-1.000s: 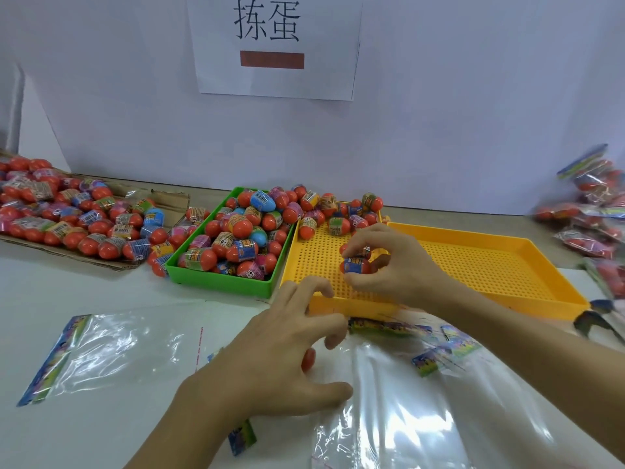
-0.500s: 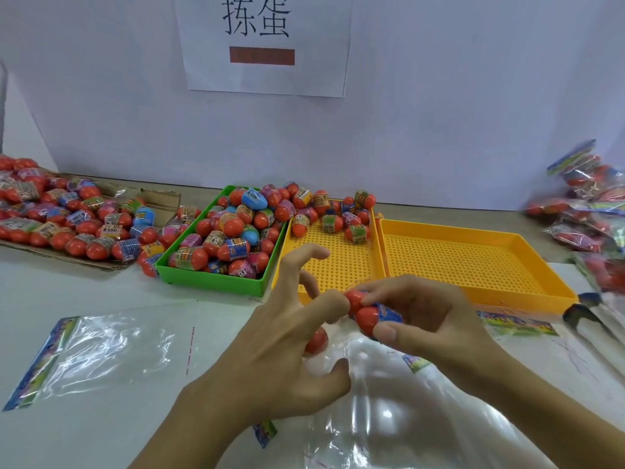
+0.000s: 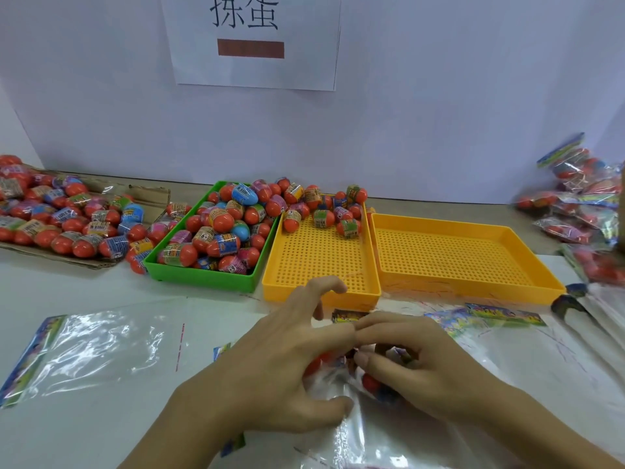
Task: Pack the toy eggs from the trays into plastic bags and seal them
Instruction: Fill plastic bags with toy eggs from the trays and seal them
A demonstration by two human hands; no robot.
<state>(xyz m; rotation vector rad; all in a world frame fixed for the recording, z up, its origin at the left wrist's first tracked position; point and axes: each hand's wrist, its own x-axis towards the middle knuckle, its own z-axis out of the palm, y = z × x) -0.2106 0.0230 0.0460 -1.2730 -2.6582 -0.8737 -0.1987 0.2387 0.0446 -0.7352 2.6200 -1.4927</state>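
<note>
Toy eggs (image 3: pixel 373 380): bagging under way, most stock not yet packed.

Right hand (image 3: pixel 429 370) has its fingers curled round red eggs at the mouth of the clear plastic bag (image 3: pixel 389 434) in front of the person; how many eggs it holds, cannot tell. Left hand (image 3: pixel 280 360) sits on the bag mouth, thumb pressing the film down, fingers spread and partly lifted, with an egg showing red beneath it. Sealed bags (image 3: pixel 581 204) are piled at far right: done. Left to pack: a heaped green tray (image 3: pixel 203 279), a small cluster at the far end of the near yellow tray (image 3: pixel 321 292), and many eggs on the cardboard (image 3: pixel 148 194) at left. The 2nd yellow tray (image 3: pixel 473 289) holds none. A spare flat bag (image 3: pixel 101 346) lies at left. This bag is not yet sealed.
</note>
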